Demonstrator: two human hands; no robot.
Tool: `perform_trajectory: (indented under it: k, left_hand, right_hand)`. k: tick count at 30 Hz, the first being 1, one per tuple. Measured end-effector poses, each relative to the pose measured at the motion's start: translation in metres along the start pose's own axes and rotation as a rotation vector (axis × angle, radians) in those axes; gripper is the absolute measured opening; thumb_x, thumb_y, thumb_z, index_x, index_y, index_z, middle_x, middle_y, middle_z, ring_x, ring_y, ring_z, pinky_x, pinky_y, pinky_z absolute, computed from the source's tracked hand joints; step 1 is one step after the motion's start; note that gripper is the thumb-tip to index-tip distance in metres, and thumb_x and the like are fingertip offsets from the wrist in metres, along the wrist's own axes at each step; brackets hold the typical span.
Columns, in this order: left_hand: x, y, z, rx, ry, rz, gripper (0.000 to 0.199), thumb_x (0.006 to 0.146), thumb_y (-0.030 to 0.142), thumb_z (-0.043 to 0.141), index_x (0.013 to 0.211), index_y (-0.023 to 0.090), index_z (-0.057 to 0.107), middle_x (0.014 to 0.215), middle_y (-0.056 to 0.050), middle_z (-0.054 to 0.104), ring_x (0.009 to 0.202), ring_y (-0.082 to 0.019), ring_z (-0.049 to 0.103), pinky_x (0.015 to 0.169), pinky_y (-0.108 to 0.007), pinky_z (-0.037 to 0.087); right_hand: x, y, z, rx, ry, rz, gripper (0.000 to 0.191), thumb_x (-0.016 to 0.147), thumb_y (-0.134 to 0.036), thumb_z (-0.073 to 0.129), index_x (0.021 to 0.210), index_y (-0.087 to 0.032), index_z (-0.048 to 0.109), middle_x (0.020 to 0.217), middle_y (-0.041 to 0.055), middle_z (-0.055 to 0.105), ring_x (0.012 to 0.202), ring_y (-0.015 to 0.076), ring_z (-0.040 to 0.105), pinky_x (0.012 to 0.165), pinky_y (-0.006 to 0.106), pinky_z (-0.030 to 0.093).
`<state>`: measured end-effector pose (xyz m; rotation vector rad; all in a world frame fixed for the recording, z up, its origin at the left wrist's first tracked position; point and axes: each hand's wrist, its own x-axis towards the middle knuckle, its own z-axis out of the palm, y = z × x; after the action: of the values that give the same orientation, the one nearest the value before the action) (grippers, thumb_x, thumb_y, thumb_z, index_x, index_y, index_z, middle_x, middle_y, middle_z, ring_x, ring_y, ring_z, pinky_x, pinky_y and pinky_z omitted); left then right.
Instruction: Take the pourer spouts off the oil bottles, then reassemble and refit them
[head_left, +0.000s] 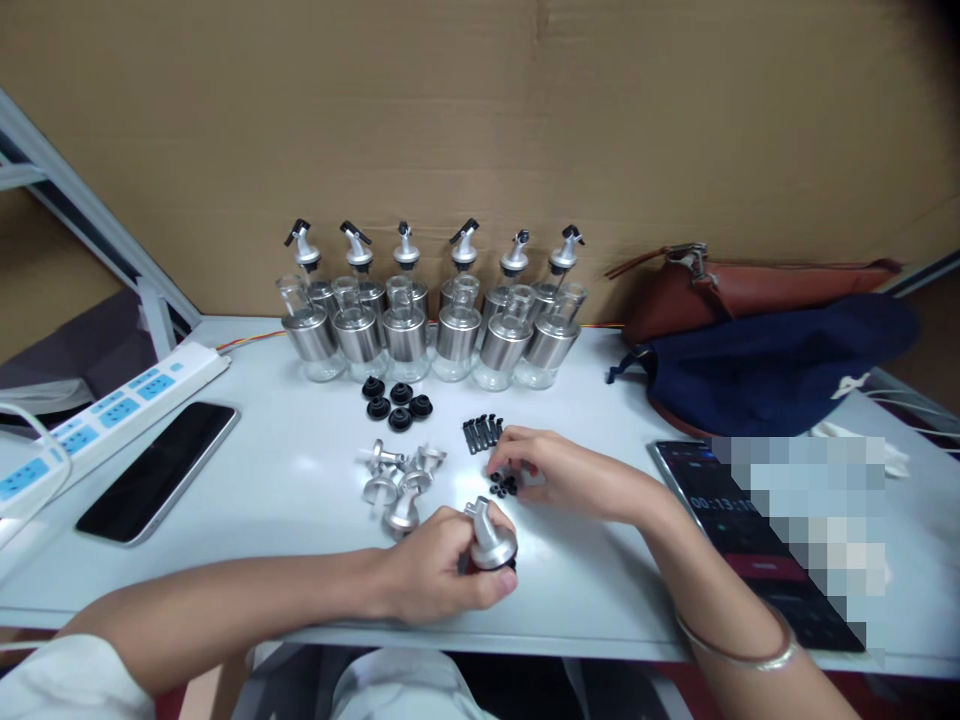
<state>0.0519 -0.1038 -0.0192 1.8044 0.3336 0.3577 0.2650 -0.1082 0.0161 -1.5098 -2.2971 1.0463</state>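
My left hand (442, 565) is closed around a silver pourer spout (491, 545) with a black stopper at its underside, held above the front of the table. My right hand (551, 465) is over a small pile of tiny black parts (503, 486), thumb and fingers apart around it. Whether a fingertip touches a part I cannot tell. Just beyond lie several black levers (482, 433) in a row. Left of them are loose silver spouts (403, 478), and behind those several black ribbed stoppers (400, 393).
Several glass bottles with steel bands (406, 338) stand in front of a row topped with pourers (406, 250). A phone (159, 470) and a power strip (112, 415) lie left. At right are a tablet with a timer (742, 530), a navy pouch (772, 360) and a brown bag (787, 280).
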Motion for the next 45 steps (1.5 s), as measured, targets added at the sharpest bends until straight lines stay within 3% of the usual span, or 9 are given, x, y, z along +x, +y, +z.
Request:
perform_trajectory:
  k: [16, 25, 32, 38, 45]
  left_hand:
    - [0.0, -0.0004, 0.0003, -0.02, 0.007, 0.013, 0.025, 0.083, 0.041, 0.051, 0.078, 0.017, 0.043, 0.069, 0.003, 0.038, 0.058, -0.01, 0.036, 0.057, -0.023, 0.034]
    - [0.0014, 0.003, -0.0007, -0.003, 0.002, 0.021, 0.031, 0.084, 0.044, 0.049, 0.071, 0.018, 0.038, 0.065, 0.003, 0.036, 0.056, -0.01, 0.035, 0.056, -0.024, 0.033]
    - [0.0013, 0.0021, 0.0, -0.003, 0.005, 0.015, 0.029, 0.083, 0.043, 0.049, 0.073, 0.018, 0.04, 0.066, 0.003, 0.037, 0.057, -0.01, 0.036, 0.057, -0.024, 0.034]
    - [0.0006, 0.0011, -0.0002, -0.008, 0.007, 0.006, 0.026, 0.083, 0.041, 0.051, 0.078, 0.017, 0.043, 0.068, 0.003, 0.038, 0.058, -0.01, 0.036, 0.057, -0.023, 0.034]
    - [0.0009, 0.0023, -0.0011, 0.024, -0.005, -0.006, 0.03, 0.082, 0.045, 0.049, 0.073, 0.018, 0.04, 0.066, 0.003, 0.037, 0.057, -0.01, 0.036, 0.057, -0.024, 0.035]
  right_hand:
    - [0.0027, -0.002, 0.001, 0.011, 0.012, 0.025, 0.038, 0.068, 0.009, 0.057, 0.096, -0.014, 0.065, 0.099, 0.0056, 0.06, 0.09, 0.019, 0.058, 0.081, 0.031, 0.046]
    - [0.0049, -0.0038, 0.007, -0.017, -0.021, -0.08, 0.025, 0.074, 0.002, 0.068, 0.089, -0.018, 0.069, 0.099, 0.0044, 0.056, 0.097, 0.0202, 0.054, 0.087, 0.031, 0.043]
    - [0.0016, -0.0046, 0.002, 0.008, -0.039, -0.038, 0.034, 0.068, 0.009, 0.062, 0.09, -0.017, 0.067, 0.095, 0.0033, 0.057, 0.091, 0.0189, 0.056, 0.084, 0.03, 0.043]
    - [-0.0026, -0.0008, 0.0, -0.001, -0.013, -0.007, 0.052, 0.064, 0.009, 0.052, 0.107, -0.02, 0.059, 0.098, 0.0025, 0.053, 0.091, 0.0175, 0.054, 0.082, 0.029, 0.044]
    - [0.0003, -0.0001, 0.0003, -0.048, 0.002, 0.014, 0.046, 0.066, 0.007, 0.049, 0.101, -0.018, 0.063, 0.08, -0.0012, 0.054, 0.073, 0.0143, 0.052, 0.069, 0.025, 0.043]
